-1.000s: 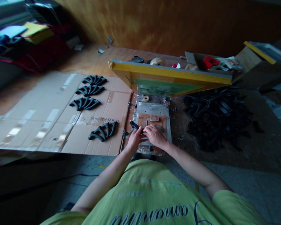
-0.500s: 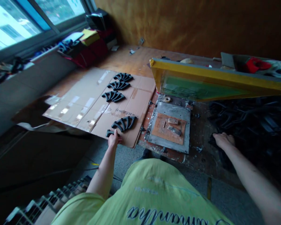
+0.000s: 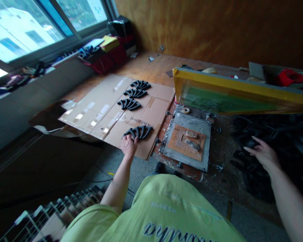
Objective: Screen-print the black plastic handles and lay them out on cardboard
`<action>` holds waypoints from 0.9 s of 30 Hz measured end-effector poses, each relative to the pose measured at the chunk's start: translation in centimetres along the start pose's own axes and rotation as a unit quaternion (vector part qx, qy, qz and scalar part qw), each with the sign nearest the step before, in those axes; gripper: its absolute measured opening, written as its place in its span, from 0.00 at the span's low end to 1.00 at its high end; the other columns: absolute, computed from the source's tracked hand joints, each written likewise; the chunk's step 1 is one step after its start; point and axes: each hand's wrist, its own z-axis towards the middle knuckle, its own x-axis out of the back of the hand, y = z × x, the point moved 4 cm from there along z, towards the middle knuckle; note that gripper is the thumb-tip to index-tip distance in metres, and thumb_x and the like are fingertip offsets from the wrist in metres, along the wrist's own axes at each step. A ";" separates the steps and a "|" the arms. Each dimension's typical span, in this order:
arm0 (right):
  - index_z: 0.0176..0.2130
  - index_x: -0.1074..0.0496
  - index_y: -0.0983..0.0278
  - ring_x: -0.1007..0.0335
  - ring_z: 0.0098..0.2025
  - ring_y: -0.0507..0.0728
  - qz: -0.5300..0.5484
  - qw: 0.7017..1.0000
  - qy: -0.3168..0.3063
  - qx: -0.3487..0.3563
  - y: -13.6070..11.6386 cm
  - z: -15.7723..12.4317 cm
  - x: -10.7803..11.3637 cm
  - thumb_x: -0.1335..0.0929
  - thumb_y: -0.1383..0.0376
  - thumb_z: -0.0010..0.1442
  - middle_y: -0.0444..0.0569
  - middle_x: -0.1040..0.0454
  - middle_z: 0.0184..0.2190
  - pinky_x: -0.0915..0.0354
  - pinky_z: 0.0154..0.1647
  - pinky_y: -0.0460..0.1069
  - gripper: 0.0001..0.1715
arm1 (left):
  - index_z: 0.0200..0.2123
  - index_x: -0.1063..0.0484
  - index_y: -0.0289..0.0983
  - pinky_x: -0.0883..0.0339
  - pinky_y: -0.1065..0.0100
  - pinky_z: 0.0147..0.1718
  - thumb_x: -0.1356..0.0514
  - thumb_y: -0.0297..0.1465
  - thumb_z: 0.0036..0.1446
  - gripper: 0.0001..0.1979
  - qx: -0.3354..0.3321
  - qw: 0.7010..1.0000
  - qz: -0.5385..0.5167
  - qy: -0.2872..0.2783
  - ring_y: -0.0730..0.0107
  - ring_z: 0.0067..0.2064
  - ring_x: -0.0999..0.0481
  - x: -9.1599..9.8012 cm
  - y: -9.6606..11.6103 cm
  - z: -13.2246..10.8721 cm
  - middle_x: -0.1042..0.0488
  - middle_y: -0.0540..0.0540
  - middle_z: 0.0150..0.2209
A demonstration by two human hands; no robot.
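My left hand (image 3: 128,145) has its fingers closed over a black curved part at the near end of a short row of black handle-like parts (image 3: 142,131); the fingers hide most of that piece. The row lies on a flattened cardboard sheet (image 3: 156,112), with more rows of the same kind of part (image 3: 129,104) farther back. Over on the right, my right hand (image 3: 266,154) hovers at a dark heap of black parts (image 3: 252,174), thumb and fingers apart, with nothing seen between them.
A grey metal plate (image 3: 184,117) with a brown board (image 3: 175,146) and small blocks on it sits between my hands. Behind it a yellow-edged screen frame (image 3: 232,84) is tilted up. A tape roll (image 3: 186,110) lies near. Below left stands a wire rack (image 3: 53,210).
My left hand has brought the black part up against the end of the near row. My right hand has shifted over the heap and spread its fingers. The view has turned slightly left.
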 end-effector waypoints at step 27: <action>0.31 0.27 0.63 0.25 0.27 0.59 0.094 0.993 -0.027 -0.073 -8.8 -8.9 -14.1 0.23 0.41 0.36 0.49 0.23 0.25 0.27 0.31 0.55 0.33 | 0.55 0.26 0.39 0.42 0.54 0.59 0.40 0.53 0.51 0.33 -0.167 0.981 0.042 -0.089 0.46 0.62 0.36 -0.4 -4.7 21.6 0.33 0.39 0.62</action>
